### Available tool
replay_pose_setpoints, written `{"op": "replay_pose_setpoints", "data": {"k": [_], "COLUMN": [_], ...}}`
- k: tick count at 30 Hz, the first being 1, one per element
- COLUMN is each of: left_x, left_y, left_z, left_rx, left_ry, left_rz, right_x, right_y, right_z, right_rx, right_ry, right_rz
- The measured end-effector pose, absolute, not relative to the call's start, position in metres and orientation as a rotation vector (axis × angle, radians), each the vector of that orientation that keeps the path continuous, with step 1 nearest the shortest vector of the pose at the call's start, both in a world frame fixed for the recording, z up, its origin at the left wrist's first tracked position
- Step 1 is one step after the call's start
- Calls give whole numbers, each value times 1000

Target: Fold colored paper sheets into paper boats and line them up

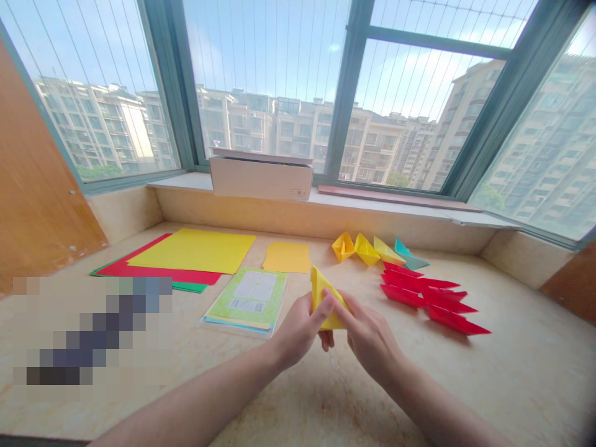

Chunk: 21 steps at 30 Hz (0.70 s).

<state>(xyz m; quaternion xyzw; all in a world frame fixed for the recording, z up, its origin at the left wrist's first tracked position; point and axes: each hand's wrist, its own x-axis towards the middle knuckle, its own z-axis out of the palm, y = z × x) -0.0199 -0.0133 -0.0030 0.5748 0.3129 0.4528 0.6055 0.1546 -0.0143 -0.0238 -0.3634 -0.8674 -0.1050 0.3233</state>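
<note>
A folded piece of yellow paper (319,284) is held up above the counter, its pointed tip rising over my fingers. My left hand (300,323) grips its left side, thumb across the front. From the right, my right hand (370,329) closes on the same paper, fingers pressed along its slanted edge. The lower folds are partly hidden by both hands. To the right stand several red paper boats (459,316) in a cluster. Behind them is a row of yellow paper boats (344,247) and a teal folded paper (410,253).
Yellow sheets (195,249) overlap red (153,267) and green paper (190,287) at the left. A smaller orange-yellow stack (286,256) and a clear-wrapped paper pack (246,301) lie nearer the middle. A white box (261,179) sits on the window ledge. A blurred patch covers the left front.
</note>
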Motion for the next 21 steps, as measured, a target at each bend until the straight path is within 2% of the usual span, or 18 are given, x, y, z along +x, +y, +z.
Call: {"op": "replay_pose_setpoints", "data": {"k": [8, 13, 18, 21], "left_x": [-29, -31, -30, -31], "left_y": [-2, 3, 0, -1], "left_z": [-5, -4, 1, 2], "left_rx": [1486, 1468, 1388, 1351], "left_ry": [697, 634, 637, 643], "left_rz": [1060, 1101, 1129, 1117], "right_x": [157, 162, 162, 165], "right_y": [-22, -17, -9, -10], "right_z": [-23, -23, -5, 9], "right_rx": [-863, -919, -892, -863], "right_ry": [-2266, -1973, -1794, -1793], "right_rz": [271, 650, 1065, 1189]}}
